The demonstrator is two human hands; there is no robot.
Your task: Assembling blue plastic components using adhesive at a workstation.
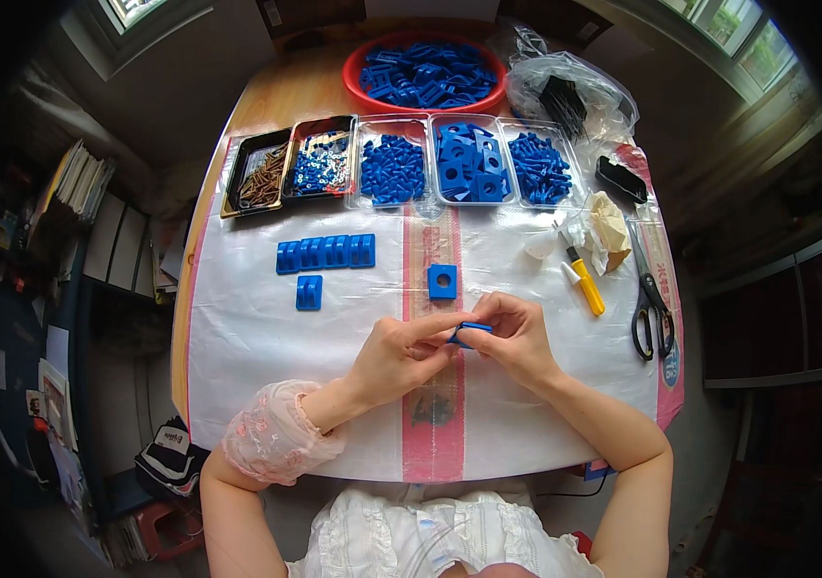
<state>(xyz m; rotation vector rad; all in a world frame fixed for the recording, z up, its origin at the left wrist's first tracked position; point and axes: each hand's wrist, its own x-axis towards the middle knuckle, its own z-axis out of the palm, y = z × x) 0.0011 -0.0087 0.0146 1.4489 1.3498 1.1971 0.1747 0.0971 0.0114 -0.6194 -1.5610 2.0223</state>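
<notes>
From my end of the feed, the work in hand is a small blue pc (pixel 473 328) at the near side of the table, a bit R of the pink stripe, up off the cloth btwn both hands. R hand (pixel 519 342) has it pinched btwn thumb & fingers; L hand (pixel 399 356) has its fingertips against it from the L, but I can't make out if they're gripping or just steadying, b/c the fingers overlap there. Done so far, I'd judge: the row of ridged blue blocks (pixel 325 252) at mid L, abt four side by side, plus a single ridged block (pixel 309 293) just near of the row. They look like finished units, tho I can't verify fit at this res. Pending, prob.: the square blue part w/ a round hole (pixel 443 293), lying alone just far of the hands, apart from them. Lots left going by stock at the far side, L to R: brown screws (pixel 261 178), small mixed hardware (pixel 321 166), short blue pcs (pixel 392 170), flat blue plates w/ holes (pixel 473 164), slim blue pcs (pixel 539 169); all trays well stocked. Farther back, the red basin (pixel 349 87) is heaped w/ blue parts (pixel 427 74); can't tell if those are made up or raw. So I'd call it early: a handful set aside vs. plenty of stock.
</notes>
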